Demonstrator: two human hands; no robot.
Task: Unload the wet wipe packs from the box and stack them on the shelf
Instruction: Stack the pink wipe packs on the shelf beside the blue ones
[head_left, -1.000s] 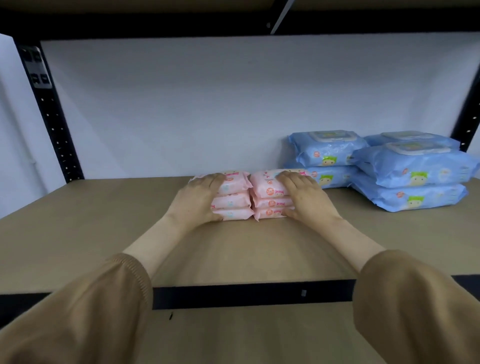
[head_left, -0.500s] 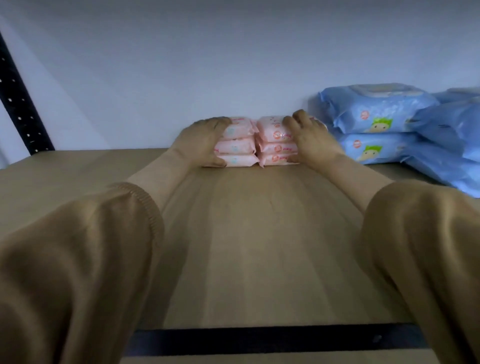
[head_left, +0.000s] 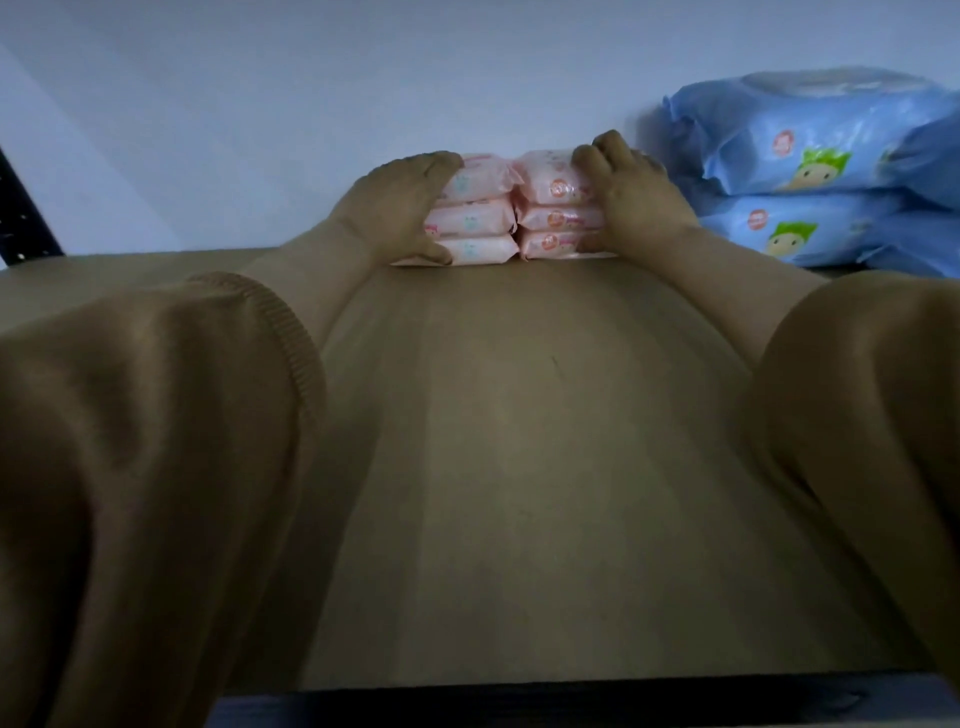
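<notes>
Pink wipe packs (head_left: 475, 221), two three-high stacks on shelf (head_left: 519, 441) | my left hand (head_left: 395, 208), right hand (head_left: 636, 202) each clasp one | risk: careless release topples slippery stacks

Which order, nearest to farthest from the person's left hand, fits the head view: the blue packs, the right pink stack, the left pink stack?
1. Left pink stack: gripped by the left hand itself.
2. Right pink stack: right beside the first stack, gripped by the right hand.
3. Blue packs: far right of the shelf, beyond the right hand.
</notes>
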